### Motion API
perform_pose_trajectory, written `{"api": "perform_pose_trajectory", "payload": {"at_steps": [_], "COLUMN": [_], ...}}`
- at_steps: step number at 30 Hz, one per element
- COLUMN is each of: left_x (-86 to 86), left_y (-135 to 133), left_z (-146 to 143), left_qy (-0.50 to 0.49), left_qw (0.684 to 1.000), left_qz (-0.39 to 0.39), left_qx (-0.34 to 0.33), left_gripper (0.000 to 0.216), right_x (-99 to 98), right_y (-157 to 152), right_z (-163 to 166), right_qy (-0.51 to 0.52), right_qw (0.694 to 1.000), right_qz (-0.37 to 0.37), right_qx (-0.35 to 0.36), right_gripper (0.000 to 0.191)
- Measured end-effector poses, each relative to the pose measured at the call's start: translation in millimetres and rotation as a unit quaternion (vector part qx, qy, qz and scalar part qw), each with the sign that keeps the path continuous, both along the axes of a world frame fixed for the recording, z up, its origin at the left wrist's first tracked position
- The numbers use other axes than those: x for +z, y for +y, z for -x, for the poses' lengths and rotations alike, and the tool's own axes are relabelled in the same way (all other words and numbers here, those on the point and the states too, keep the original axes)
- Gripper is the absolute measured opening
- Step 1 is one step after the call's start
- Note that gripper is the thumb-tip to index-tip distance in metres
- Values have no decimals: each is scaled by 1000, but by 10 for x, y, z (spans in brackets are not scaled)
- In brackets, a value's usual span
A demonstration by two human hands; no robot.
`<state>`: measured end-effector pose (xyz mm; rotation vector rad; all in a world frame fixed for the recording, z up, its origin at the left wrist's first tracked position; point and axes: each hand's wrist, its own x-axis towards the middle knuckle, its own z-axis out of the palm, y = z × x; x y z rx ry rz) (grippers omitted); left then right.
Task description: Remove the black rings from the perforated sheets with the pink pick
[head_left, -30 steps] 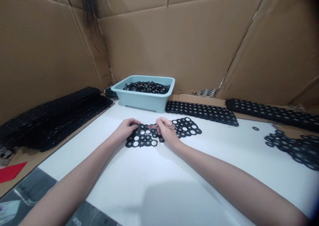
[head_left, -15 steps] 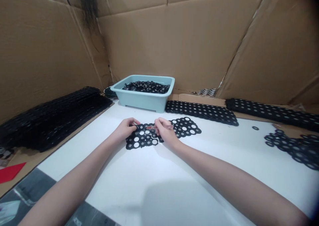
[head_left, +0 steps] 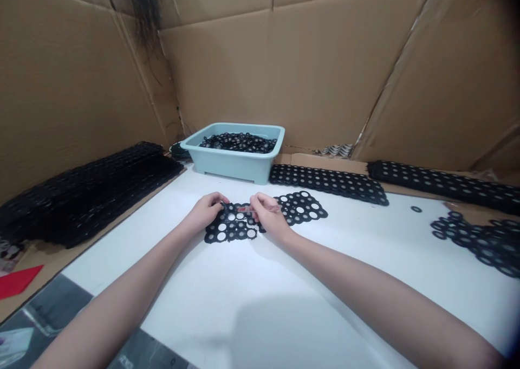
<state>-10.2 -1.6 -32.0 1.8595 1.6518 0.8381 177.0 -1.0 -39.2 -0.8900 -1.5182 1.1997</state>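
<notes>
A flat black sheet of joined rings (head_left: 232, 229) lies on the white tabletop, with white showing through several ring openings. At its upper left edge my left hand (head_left: 206, 211) is closed, thumb and forefinger pinching the sheet. My right hand (head_left: 268, 214) rests over the middle of the sheet, its fingers closed around a thin, clear, reddish stick-like tool (head_left: 244, 209). The tool lies nearly level and points left, over the sheet's upper part. What its tip does is too small to make out. My right fingers hide the sheet's centre.
Behind the sheet stands a light blue basin (head_left: 233, 166) of black ring pieces. Flat ring sheets (head_left: 329, 180) lie right of it. A black stack (head_left: 89, 195) is at left, loose ring pieces (head_left: 479, 239) at right. Cardboard walls (head_left: 284, 60) enclose the table.
My right hand and the tool have shifted very slightly left. The sheet has moved a hair left too. My left hand keeps its pinch at the edge.
</notes>
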Motion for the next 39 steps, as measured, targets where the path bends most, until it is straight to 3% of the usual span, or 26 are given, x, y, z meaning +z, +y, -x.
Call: {"api": "perform_pose_trajectory", "payload": {"at_steps": [6, 14, 22, 39], "left_x": [23, -2, 21, 38], "left_y": [-29, -72, -90, -102], "left_z": [-34, -113, -121, -112], "left_qy": [28, 88, 103, 118], "left_qw": [1000, 995, 994, 993], "left_qz": [-3, -11, -11, -16], "left_qx": [-7, 37, 23, 4], "left_gripper": [31, 24, 28, 25], "right_x": [-6, 15, 15, 35], "right_y": [-10, -18, -23, -63], "right_z": [7, 18, 19, 13], "right_qy": [3, 13, 1, -16], "right_qw": [1000, 1000, 1000, 999], "right_qz": [5, 6, 27, -5], "right_qx": [2, 19, 17, 31], "right_gripper": [31, 31, 30, 28]}}
